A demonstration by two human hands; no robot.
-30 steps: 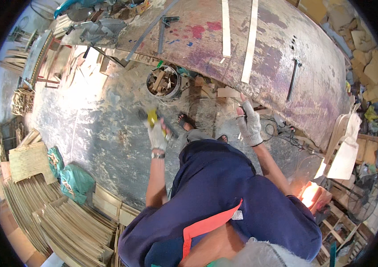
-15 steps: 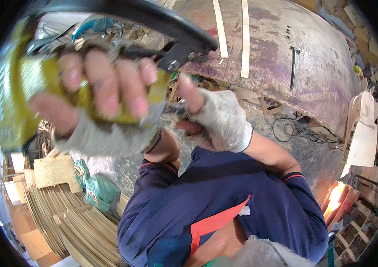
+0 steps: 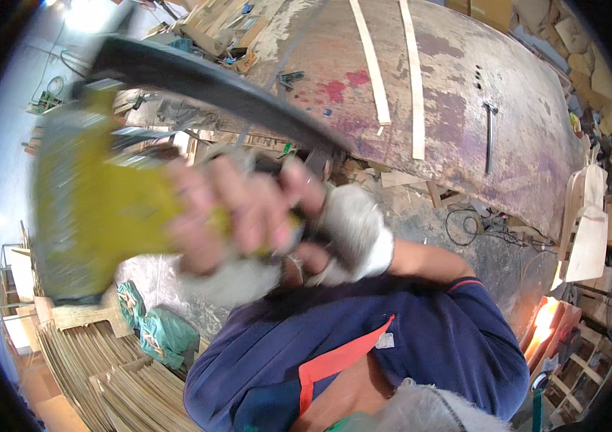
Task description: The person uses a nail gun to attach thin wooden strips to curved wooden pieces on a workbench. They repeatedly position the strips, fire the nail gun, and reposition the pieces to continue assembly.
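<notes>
A yellow nail gun (image 3: 137, 205) with a long dark magazine (image 3: 219, 86) is held up close on the left, smeared by motion. My left hand (image 3: 234, 209), in a pale fingerless glove, wraps round its handle. My right hand (image 3: 342, 230), gloved the same way, closes on the handle's rear end, where a metal air fitting sits. Its fingers partly hide that fitting, and blur leaves the exact grip unclear.
A large worn, paint-stained table (image 3: 450, 93) stands ahead. On it lie two pale wood strips (image 3: 414, 86) and a hammer (image 3: 489, 137). A black cable (image 3: 464, 227) coils on the floor. Stacked thin boards (image 3: 133, 392) and green bags (image 3: 165, 335) are at lower left; cut wooden panels (image 3: 586, 230) stand right.
The nail gun and both hands have moved down and rightward in view. My two hands are closer together, and more of the table shows behind the tool.
</notes>
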